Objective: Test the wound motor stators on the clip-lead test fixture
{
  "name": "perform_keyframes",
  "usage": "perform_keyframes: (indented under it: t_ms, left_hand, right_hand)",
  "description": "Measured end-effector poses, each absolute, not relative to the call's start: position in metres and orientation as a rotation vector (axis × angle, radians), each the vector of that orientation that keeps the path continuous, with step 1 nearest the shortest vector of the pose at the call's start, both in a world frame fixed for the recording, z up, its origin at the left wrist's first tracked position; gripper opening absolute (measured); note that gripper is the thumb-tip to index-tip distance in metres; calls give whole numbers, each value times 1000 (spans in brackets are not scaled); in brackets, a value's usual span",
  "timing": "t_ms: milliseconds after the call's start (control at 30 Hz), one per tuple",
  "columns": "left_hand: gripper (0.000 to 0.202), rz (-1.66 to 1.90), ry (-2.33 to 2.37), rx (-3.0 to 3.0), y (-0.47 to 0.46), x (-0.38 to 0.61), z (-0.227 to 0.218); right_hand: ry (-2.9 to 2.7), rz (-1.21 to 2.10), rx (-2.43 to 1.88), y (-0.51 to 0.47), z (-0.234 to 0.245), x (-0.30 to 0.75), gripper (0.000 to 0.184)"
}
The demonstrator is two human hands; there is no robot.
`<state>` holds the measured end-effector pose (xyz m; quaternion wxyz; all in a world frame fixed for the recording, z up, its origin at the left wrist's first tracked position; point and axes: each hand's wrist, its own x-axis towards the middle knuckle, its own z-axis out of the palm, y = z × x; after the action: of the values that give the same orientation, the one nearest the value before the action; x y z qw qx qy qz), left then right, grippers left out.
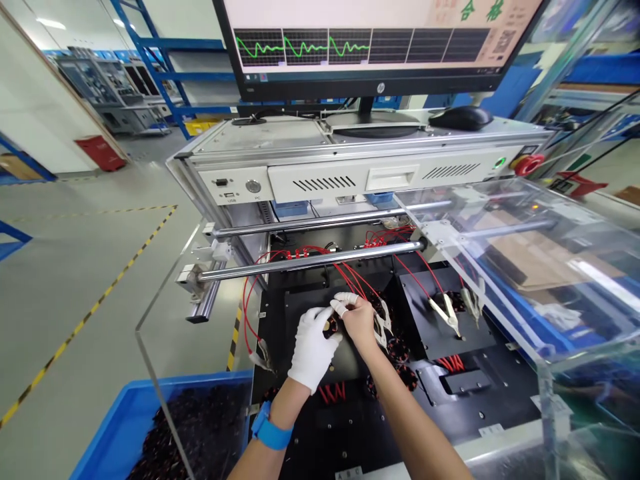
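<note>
My left hand (313, 348), in a white glove with a blue wrist strap, grips a small round motor stator (331, 325) with dark and copper-coloured windings. The fingers of my right hand (358, 321), with white covers on some fingertips, are pinched at the stator's upper edge. Whether they hold a thin lead there is too small to tell. Just right of my right hand lie white test clips (384, 321) on red wires. More wound stators (399, 351) rest beside my right forearm on the black fixture (300, 300).
A monitor (380, 80) with green traces stands behind on the tester housing (310, 180). Metal rails (310, 261) cross above the fixture. A clear cover (500, 267) is at right, with other clips (447, 313) below. A blue bin (113, 427) of dark parts sits lower left.
</note>
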<state>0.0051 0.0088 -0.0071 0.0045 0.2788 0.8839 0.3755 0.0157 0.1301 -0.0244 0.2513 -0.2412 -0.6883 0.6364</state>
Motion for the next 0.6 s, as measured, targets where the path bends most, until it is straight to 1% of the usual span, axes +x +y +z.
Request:
perform_keyframes:
  t_ms: [100, 233, 333, 467, 533, 600]
  left_hand:
    - [49, 1209, 2744, 887, 8, 3, -8]
    - [48, 1241, 2721, 887, 8, 3, -9]
    - [48, 1253, 2707, 889, 7, 4, -8]
    - [49, 1201, 2705, 886, 7, 3, -5]
    - [58, 1136, 2708, 850, 7, 2, -3]
    - [74, 1051, 2703, 743, 7, 2, 0]
  right_hand:
    - [-1936, 1720, -645, 141, -22, 24, 29]
    - [-2208, 1328, -417, 152, -8, 40, 22]
    - [-2426, 1073, -270, 151, -2, 45, 23]
    - [-2614, 827, -256, 145, -2, 42, 24]
    - [-2654, 755, -235, 143, -1, 36, 22]
    - [-2701, 706, -161, 141, 2, 29, 20]
